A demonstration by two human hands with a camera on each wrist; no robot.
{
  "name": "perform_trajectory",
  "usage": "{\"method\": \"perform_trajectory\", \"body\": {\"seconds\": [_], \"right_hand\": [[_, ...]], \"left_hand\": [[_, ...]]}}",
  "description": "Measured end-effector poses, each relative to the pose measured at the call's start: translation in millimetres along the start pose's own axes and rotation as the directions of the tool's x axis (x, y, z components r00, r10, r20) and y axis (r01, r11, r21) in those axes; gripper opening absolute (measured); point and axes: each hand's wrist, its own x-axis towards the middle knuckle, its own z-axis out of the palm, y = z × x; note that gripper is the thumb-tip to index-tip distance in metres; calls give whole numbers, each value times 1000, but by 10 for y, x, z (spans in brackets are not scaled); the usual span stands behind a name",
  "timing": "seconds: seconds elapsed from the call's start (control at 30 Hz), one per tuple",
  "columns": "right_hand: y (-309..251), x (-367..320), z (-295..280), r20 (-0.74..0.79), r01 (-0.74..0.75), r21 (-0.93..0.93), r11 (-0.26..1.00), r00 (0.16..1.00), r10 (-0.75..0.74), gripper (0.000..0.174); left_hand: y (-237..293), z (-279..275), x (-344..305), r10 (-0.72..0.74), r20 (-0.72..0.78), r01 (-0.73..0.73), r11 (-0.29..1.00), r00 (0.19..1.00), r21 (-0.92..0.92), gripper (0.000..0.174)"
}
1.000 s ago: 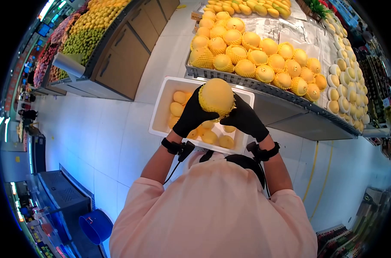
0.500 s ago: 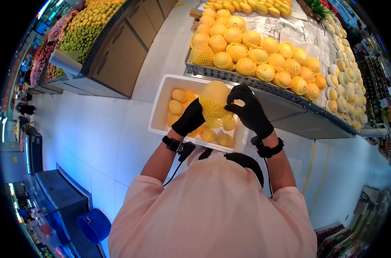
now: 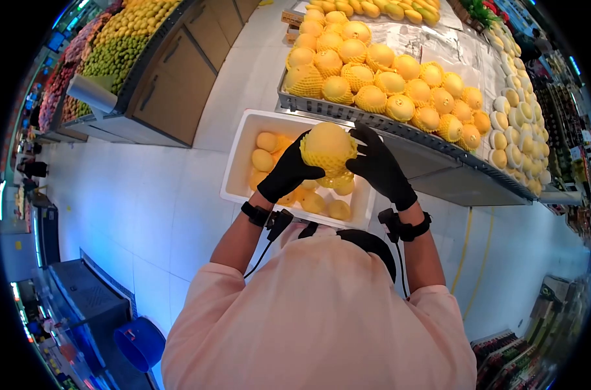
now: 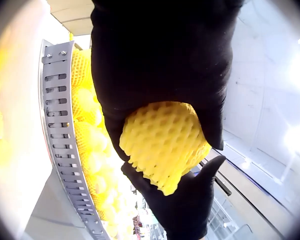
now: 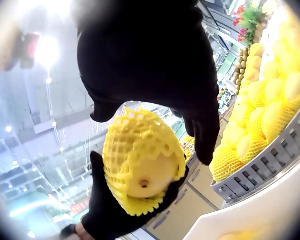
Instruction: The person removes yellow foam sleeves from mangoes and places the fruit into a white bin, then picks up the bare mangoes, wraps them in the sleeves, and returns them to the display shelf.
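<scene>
A round yellow fruit [image 3: 328, 135] in a yellow foam net [image 4: 165, 135] is held up over a white box [image 3: 239, 156]. My black-gloved left hand [image 3: 288, 170] grips it from the left, thumb at the near side. On the other side is my black-gloved right hand [image 3: 383, 170], its thumb beside the net and its fingers spread and fairly straight. The right wrist view shows bare skin and a small brown stem spot where the net gapes. Inside the box lie several yellow fruits [image 3: 263, 160], partly hidden by my hands.
Beyond the box stands a display with a grey slotted edge [image 3: 367, 119], bearing rows of netted yellow fruit [image 3: 399, 108]. Paler fruit [image 3: 520, 123] fills its right side. Another fruit stand [image 3: 162, 104] is at the left. A blue bucket [image 3: 139, 344] sits at lower left.
The right hand had both sides of the fruit cupped with the left, then its curled fingers worked at the fruit's right edge. Now those fingers are spread. The left hand has kept hold.
</scene>
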Motion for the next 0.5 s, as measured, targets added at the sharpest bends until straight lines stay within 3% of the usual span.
{"method": "perform_trajectory", "body": {"seconds": [0.13, 0.27, 0.37, 0.5], "right_hand": [[-66, -43, 124, 93, 41, 14, 999, 995, -42, 81], [-39, -43, 129, 73, 65, -56, 996, 996, -61, 86], [-51, -119, 179, -17, 184, -198, 963, 981, -191, 88], [14, -170, 237, -136, 91, -45, 995, 986, -97, 87]], "left_hand": [[115, 41, 44, 104, 68, -122, 928, 992, 351, 89], [281, 97, 74, 80, 75, -100, 935, 994, 341, 97], [343, 133, 80, 111, 80, -132, 931, 991, 340, 106], [312, 103, 108, 176, 152, -211, 944, 973, 253, 104]]}}
